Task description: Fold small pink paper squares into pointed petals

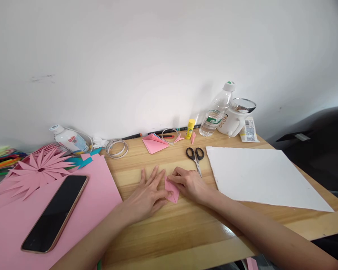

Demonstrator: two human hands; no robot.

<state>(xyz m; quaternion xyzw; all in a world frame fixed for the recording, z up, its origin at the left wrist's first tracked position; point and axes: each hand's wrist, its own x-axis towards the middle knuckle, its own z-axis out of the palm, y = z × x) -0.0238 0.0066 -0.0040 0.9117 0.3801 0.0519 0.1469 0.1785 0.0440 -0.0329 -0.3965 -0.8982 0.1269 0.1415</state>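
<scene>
A small folded piece of pink paper (173, 195) lies on the wooden table between my hands, with crease lines on its lower part. My left hand (146, 195) rests flat on the tabletop with its fingers spread; its thumb side touches the paper's left edge. From the right, my right hand (190, 183) presses curled fingers together on the paper's upper part, covering its upper right side. Black-handled scissors (196, 157) lie just beyond my right hand. Further back are a stack of folded pink paper (154, 143) and a yellow glue stick (189, 129).
On the left, a phone (56, 213) lies on a large pink sheet (107, 187), near a pink paper pinwheel shape (42, 165). A white board (264, 176) is on the right. A water bottle (215, 112), a mug (228, 122) and a tape roll (117, 149) stand along the wall.
</scene>
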